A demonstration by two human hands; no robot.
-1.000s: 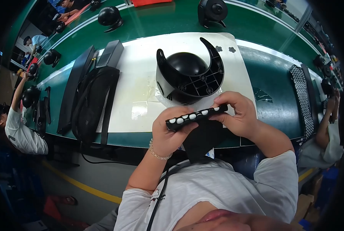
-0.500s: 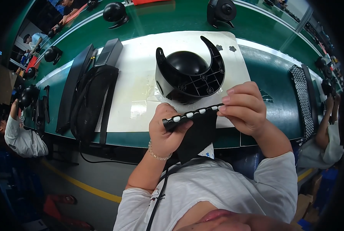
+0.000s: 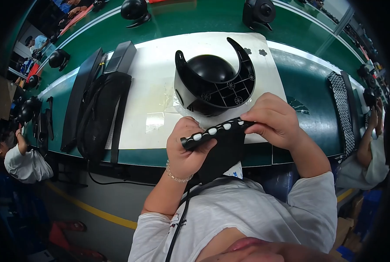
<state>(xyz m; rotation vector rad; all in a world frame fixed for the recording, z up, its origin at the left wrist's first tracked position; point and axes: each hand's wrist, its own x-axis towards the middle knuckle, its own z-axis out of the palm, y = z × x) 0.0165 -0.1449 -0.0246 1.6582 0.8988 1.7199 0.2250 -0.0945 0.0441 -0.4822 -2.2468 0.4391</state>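
A black strip [image 3: 219, 130] with a row of white oval spots is stretched between my hands, its right end slightly higher. My left hand [image 3: 186, 150] is closed on the left end, thumb pressed along the lower side. My right hand [image 3: 276, 120] pinches the right end between thumb and fingers. Below the strip hangs a black flat sheet [image 3: 223, 155]; whether the two are one piece I cannot tell. Just beyond my hands, a glossy black round device [image 3: 210, 70] with two curved horns and a ribbed base rests on a white sheet [image 3: 155, 65].
Left of the device lie a black mesh-like bundle [image 3: 103, 113], a dark grey box [image 3: 120, 56] and a long black panel [image 3: 81, 96]. A patterned strip [image 3: 342, 113] lies far right. Two black round devices [image 3: 134, 11] [image 3: 259, 12] stand on the green bench behind. Co-workers sit at both sides.
My right hand's fingers have drawn in from a looser hold to a tighter pinch on the strip's right end. The view has shifted slightly.
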